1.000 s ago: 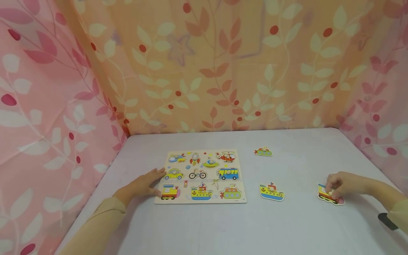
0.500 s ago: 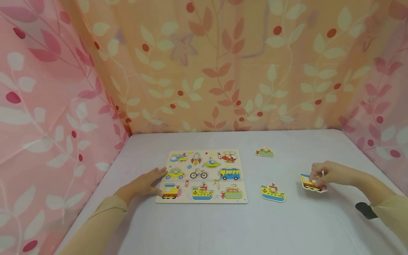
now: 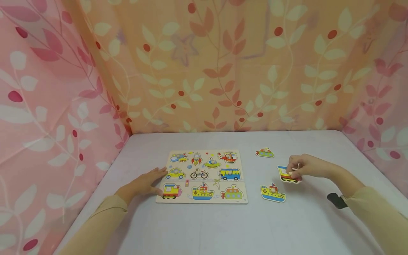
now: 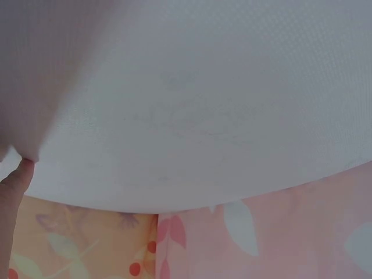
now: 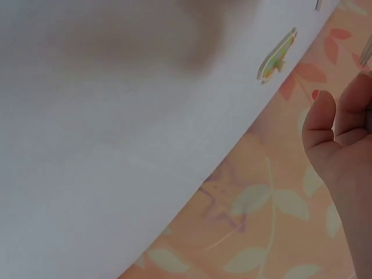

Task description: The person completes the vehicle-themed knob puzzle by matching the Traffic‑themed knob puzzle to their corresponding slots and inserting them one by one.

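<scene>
In the head view my right hand [image 3: 304, 165] pinches the small knob of a train puzzle piece [image 3: 283, 174], held over the table right of the puzzle board. My left hand [image 3: 146, 182] rests at the left edge of the puzzle board [image 3: 186, 181], fingers stretched along it. Several vehicle pictures show on the board, among them a car, a bicycle and a bus with knobs. A ship puzzle piece [image 3: 273, 193] lies in front of the train piece, and a submarine puzzle piece [image 3: 265, 153] lies behind it. The right wrist view shows curled fingers [image 5: 319, 113].
A white cloth covers the table [image 3: 204, 230]. Floral curtains [image 3: 210, 71] stand along its back and sides. A black strap end [image 3: 337, 200] hangs by the right sleeve.
My right hand has lifted the train piece from the right of the table and carried it left, toward the board. The left hand stays at the board's edge.
</scene>
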`<state>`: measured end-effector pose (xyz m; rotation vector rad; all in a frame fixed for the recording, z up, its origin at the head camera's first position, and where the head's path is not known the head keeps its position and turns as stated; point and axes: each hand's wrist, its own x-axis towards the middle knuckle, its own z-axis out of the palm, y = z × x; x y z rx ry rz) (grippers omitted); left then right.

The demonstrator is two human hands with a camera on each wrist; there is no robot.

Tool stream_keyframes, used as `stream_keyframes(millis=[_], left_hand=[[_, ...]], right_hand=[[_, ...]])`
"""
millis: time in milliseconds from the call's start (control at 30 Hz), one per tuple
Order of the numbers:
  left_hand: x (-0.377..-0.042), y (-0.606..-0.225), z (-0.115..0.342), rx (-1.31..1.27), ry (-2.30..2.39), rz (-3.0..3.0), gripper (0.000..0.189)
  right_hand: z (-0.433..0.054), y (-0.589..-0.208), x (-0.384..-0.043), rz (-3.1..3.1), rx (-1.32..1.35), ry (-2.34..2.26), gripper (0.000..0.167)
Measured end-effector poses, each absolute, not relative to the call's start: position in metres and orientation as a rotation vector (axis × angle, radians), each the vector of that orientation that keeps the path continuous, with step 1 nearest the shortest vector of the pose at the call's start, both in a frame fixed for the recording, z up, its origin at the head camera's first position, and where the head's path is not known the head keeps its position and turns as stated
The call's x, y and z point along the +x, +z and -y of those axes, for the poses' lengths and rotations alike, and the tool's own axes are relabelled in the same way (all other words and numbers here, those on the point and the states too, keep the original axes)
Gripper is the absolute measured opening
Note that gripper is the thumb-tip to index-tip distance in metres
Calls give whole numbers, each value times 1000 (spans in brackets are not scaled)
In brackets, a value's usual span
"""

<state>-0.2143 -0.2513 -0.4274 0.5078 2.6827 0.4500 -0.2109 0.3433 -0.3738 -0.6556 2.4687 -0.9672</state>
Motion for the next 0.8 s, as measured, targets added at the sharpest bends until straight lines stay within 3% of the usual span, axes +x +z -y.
stream_keyframes(millis=[800], left_hand=[[-215,-427,252,542,439,-2678,93]], right_hand=[[-279,-369,-226,-2434,-713,-1005,11]])
